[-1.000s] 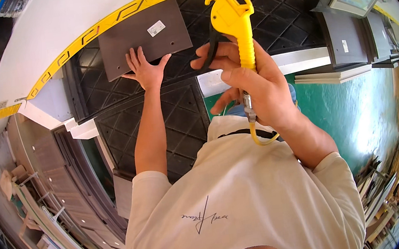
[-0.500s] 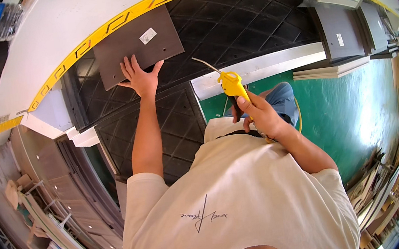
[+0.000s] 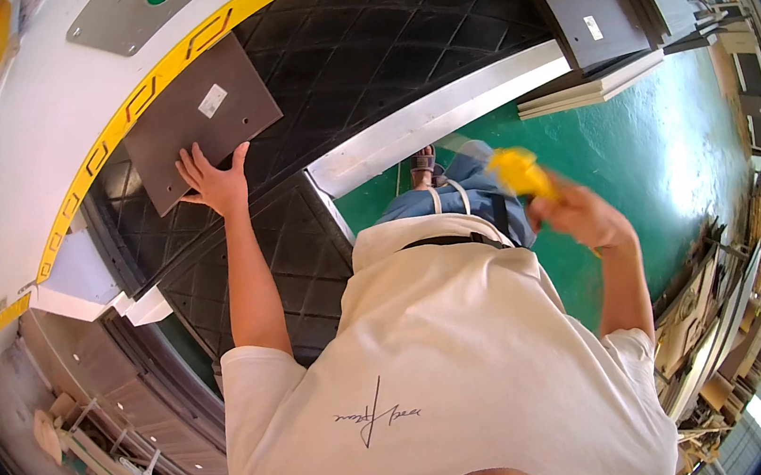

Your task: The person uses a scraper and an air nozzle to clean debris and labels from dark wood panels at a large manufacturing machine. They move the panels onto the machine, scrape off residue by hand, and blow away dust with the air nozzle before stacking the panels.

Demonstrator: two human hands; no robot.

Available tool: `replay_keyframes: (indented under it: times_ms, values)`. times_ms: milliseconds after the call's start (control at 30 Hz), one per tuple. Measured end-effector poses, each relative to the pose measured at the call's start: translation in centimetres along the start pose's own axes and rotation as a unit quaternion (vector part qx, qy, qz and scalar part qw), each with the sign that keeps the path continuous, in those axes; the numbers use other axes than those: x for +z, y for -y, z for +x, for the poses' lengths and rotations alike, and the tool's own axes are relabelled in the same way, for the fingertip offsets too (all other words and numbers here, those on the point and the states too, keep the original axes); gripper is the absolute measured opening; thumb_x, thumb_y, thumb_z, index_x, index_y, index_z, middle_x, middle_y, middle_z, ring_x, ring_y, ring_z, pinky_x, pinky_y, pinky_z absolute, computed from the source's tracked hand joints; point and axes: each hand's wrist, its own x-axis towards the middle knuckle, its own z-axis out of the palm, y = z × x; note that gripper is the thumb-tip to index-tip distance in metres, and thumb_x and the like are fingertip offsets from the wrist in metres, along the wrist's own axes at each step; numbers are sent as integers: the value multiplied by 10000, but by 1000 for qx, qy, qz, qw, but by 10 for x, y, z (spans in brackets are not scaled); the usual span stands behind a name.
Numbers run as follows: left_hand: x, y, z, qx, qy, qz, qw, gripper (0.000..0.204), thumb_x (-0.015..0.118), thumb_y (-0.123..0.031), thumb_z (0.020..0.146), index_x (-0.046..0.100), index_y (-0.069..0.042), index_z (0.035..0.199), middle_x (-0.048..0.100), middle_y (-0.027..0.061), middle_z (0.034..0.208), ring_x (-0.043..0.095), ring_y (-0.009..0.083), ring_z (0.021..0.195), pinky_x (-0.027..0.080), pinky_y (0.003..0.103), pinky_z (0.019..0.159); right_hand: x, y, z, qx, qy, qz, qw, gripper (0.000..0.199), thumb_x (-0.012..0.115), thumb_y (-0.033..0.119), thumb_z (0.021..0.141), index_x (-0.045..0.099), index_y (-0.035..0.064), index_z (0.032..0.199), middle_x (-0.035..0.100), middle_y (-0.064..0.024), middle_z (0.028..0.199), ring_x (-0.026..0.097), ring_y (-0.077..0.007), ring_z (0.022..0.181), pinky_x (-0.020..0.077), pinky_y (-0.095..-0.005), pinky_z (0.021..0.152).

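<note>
Under L hand (image 3: 219,189) | brn panel (image 3: 198,127) | long axis diag, up-R

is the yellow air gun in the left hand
No, the yellow air gun is in the right hand, while the left hand rests with fingers spread on the brown panel.

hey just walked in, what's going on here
A person's left hand is spread on the near edge of a dark brown panel, which lies on a black grooved worktop. Their right hand grips a yellow air gun, blurred in this view and held off to the right, away from the panel.
</note>
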Motion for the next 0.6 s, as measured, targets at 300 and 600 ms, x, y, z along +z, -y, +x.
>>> replay_keyframes:
  times_ms: [300,600]
  values:
    - [6,-3,-7,16,-12,2,1000,978,679,-777,824,465,-127,1523,372,150,1644,264,384,1558,218,795,1124,-49,-19,-75,76,-33,-112,990,541,580,224,1063,425,34,1546,619,-39,845,603,-148,784,504,-307,788]
    - [3,-7,-7,-1,14,2,1000,986,679,-772,831,457,-121,1537,343,155,1663,249,376,1566,209,783,1137,-37,-178,-10,215,-58,-30,974,303,578,273,1039,553,21,1206,582,-27,758,578,-135,645,480,-326,624]
